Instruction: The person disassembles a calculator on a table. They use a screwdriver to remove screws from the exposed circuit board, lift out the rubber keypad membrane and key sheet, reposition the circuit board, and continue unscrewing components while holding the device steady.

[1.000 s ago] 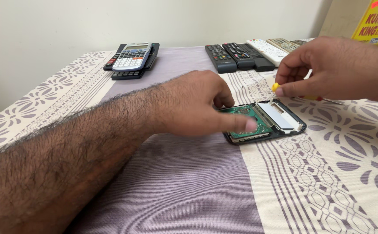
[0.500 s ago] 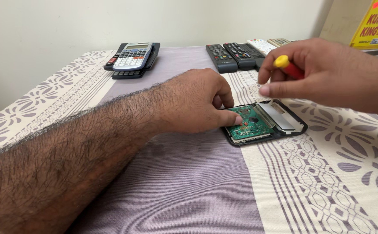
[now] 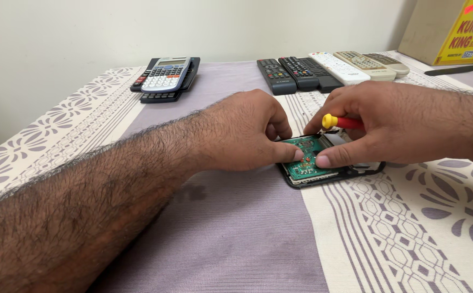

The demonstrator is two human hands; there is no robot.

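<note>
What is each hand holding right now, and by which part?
Right hand holds a screwdriver by its red handle. Left hand pins the opened device's green circuit board with fingertips.

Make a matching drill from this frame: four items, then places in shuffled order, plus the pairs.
Items
1. green circuit board
2. screwdriver with red and yellow handle
3. stacked calculators
4. row of remote controls

Places
A. far left of the table, untouched
B. far side of the table, beside a cardboard box
C. gripped in the right hand
D. inside an opened black case, with the left hand pressing on it

Pairs: 1-D, 2-C, 3-A, 4-B
</note>
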